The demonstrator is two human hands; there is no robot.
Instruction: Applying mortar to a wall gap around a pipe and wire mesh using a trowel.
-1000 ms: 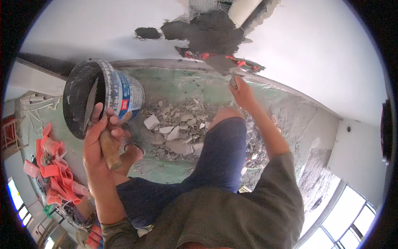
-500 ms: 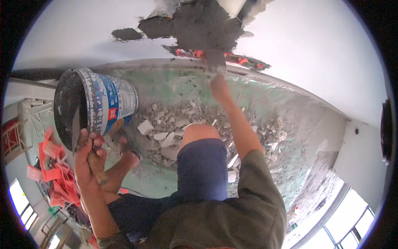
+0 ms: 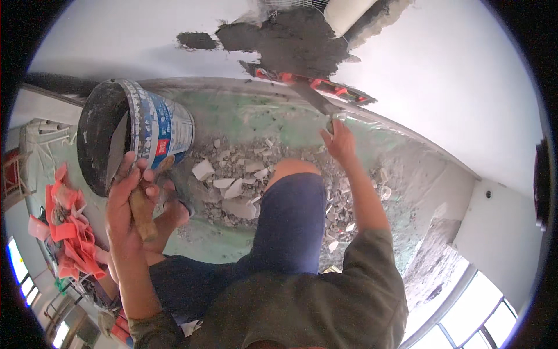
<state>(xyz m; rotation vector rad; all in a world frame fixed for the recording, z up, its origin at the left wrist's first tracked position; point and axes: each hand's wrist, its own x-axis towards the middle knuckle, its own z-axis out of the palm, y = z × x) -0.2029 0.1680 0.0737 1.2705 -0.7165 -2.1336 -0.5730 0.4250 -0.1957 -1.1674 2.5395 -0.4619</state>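
Note:
My left hand point(image 3: 129, 192) is closed round the wooden handle point(image 3: 142, 216) of a trowel. Its blade point(image 3: 118, 148), seen nearly edge-on, rises in front of the open mouth of a blue and white bucket point(image 3: 174, 125). My right arm reaches forward to the wall, and my right hand point(image 3: 342, 142) grips a putty knife point(image 3: 314, 98) with a flat grey blade. That blade slants up and left to the lower edge of a dark wet mortar patch point(image 3: 299, 46). Along this edge runs a slot with red boxes point(image 3: 343, 91), partly covered by the blade.
Broken plaster rubble point(image 3: 235, 189) lies on green sheeting point(image 3: 224, 239) between the wall and my knees. Crumpled red-orange material point(image 3: 72, 232) is heaped at the left. A white pipe point(image 3: 346, 14) sticks out beside the mortar. Windows point(image 3: 453, 308) stand at the lower right.
My right hand has moved right and slightly down, and its blade has turned from nearly upright to slanting. The left hand keeps its trowel by the bucket. The whole view has shifted a little.

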